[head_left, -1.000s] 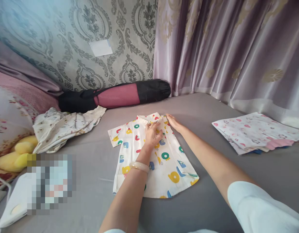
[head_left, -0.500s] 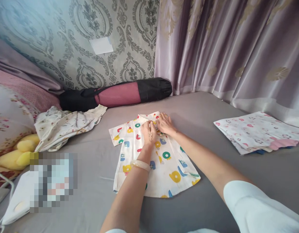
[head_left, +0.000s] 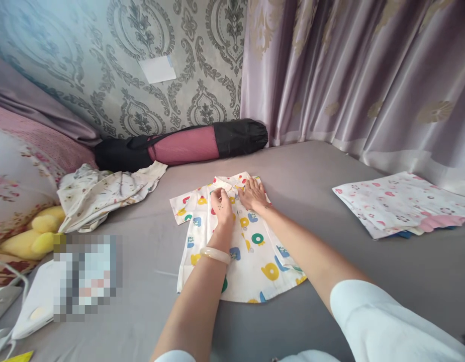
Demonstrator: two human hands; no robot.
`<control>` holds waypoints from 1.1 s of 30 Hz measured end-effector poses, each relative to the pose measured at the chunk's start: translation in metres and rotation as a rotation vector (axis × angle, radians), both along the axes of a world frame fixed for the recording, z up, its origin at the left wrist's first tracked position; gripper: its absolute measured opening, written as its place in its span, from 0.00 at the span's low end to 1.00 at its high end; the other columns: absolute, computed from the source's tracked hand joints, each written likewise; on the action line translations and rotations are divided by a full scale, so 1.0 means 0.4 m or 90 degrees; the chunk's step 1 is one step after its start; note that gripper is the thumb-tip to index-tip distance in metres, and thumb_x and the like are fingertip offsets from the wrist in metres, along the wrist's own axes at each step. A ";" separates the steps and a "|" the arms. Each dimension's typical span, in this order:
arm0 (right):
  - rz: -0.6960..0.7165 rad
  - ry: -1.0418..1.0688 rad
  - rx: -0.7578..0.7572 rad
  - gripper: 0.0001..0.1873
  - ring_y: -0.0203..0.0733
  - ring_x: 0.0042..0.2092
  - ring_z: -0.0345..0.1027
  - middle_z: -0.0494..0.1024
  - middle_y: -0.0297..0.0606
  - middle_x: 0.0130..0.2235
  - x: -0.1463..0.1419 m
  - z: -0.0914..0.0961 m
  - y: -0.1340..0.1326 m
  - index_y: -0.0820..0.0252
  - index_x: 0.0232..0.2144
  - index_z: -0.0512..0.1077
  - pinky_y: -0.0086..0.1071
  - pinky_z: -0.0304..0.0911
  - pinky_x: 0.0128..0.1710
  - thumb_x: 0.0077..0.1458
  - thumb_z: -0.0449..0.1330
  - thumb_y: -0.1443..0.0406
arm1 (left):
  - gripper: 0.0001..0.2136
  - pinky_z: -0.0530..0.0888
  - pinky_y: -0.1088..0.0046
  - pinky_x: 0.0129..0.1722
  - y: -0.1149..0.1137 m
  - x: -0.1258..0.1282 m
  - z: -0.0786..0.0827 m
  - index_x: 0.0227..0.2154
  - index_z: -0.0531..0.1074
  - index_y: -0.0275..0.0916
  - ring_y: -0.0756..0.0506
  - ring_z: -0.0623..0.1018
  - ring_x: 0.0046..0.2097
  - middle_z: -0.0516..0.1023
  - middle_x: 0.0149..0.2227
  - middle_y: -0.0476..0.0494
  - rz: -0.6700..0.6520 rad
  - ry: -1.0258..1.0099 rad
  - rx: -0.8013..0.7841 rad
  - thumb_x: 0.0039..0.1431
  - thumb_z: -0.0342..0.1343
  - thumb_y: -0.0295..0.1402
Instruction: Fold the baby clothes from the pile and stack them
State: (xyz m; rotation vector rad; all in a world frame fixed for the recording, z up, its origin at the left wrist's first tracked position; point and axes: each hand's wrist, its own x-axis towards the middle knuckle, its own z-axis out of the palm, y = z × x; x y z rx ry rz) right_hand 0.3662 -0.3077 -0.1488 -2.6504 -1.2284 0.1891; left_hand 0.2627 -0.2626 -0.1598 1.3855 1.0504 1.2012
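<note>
A small white short-sleeved shirt (head_left: 242, 274) with colourful letter-like prints lies spread on the grey bed sheet, its collar pointing away from me. My left hand (head_left: 222, 207), with a pale bangle (head_left: 215, 255) on its wrist, is at the shirt's front just below the collar. Its fingers are curled in, pinching the fabric there. To its right, my right hand (head_left: 254, 195) lies flat on the upper chest and shoulder, fingers stretched out. The right forearm covers much of the shirt's right side and sleeve.
Folded printed clothes (head_left: 400, 203) lie at the right. Crumpled cream clothing (head_left: 107, 196), a yellow plush toy (head_left: 36, 234) and a white device (head_left: 41, 301) with cables are on the left. A black and pink rolled bag (head_left: 183, 145) lies along the wall. Curtains (head_left: 330, 75) hang behind.
My left hand has shifted slightly left, away from the right hand, and its fingers have curled more. The right hand stays flat, a touch lower on the shirt.
</note>
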 end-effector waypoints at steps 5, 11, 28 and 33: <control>0.024 0.041 0.006 0.36 0.46 0.72 0.33 0.43 0.47 0.72 0.014 0.019 -0.018 0.71 0.69 0.48 0.43 0.34 0.69 0.67 0.32 0.55 | 0.13 0.72 0.66 0.47 0.011 -0.095 0.061 0.46 0.68 0.36 0.43 0.76 0.48 0.74 0.47 0.36 -0.095 0.145 -0.192 0.60 0.52 0.35; 0.051 -0.020 0.006 0.37 0.50 0.71 0.33 0.43 0.51 0.71 0.001 0.005 -0.051 0.75 0.69 0.47 0.46 0.33 0.68 0.67 0.36 0.53 | 0.18 0.64 0.58 0.59 -0.037 -0.306 0.079 0.48 0.69 0.38 0.36 0.68 0.60 0.72 0.54 0.34 -0.298 0.611 0.194 0.55 0.58 0.38; 0.146 -0.050 0.011 0.36 0.48 0.72 0.33 0.43 0.47 0.72 -0.032 -0.004 -0.107 0.72 0.68 0.49 0.47 0.31 0.69 0.67 0.34 0.55 | 0.30 0.53 0.46 0.66 -0.139 -0.435 0.013 0.65 0.58 0.32 0.34 0.54 0.70 0.56 0.68 0.30 -0.225 0.811 0.406 0.68 0.41 0.47; 0.200 -0.069 0.000 0.36 0.46 0.71 0.35 0.45 0.45 0.71 -0.075 -0.012 -0.149 0.70 0.69 0.49 0.45 0.30 0.69 0.67 0.34 0.54 | 0.28 0.54 0.49 0.67 -0.147 -0.456 0.005 0.65 0.59 0.37 0.36 0.56 0.69 0.57 0.68 0.34 -0.298 0.747 0.489 0.68 0.40 0.47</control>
